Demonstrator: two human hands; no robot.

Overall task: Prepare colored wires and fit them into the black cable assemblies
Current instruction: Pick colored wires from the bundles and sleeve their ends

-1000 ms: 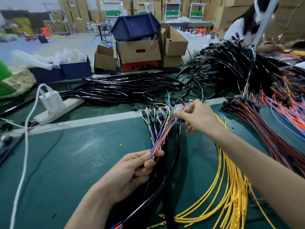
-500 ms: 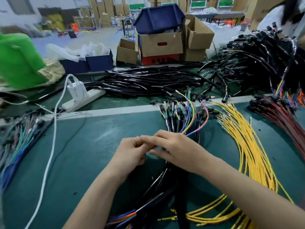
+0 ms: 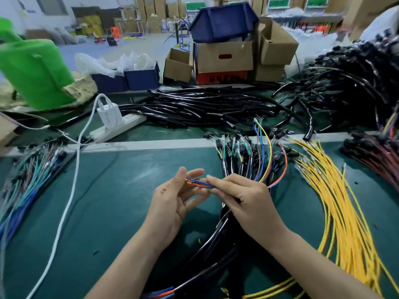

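Step, my read: prep stage. Wire tips are being evened up btwn both hands, and this set is not yet fed into a sheath. Next move calls for keeping the tips flush w/ a steady pinch close to the ends, then finding an open sheath end and feeding in w/o splaying. The wires look thin and floppy, so likely to buckle if pushed from far back.

Far left of frame: heap of thin teal, blue and grey wires (image 3: 28,180) on the dark green matted table (image 3: 108,212), no hand on it.

Ctr-left: left hand (image 3: 172,203), grip loose, fingers part-curled round the tips of a bundle of thin blue, orange and green wires (image 3: 199,183). Can't tell how firm.

Frame ctr: the bundle spans btwn the hands, above the table, roughly level, tips near flush. Terminals too small to confirm.

Ctr-right: right hand (image 3: 244,201), grip closed, thumb + forefinger pinching the same bundle just beside the left fingers.

Under the right wrist: thick glossy black sheathed cables (image 3: 216,242) run to the bottom edge.

Right of frame: fan of thin yellow wires (image 3: 336,201), well apart from both hands.
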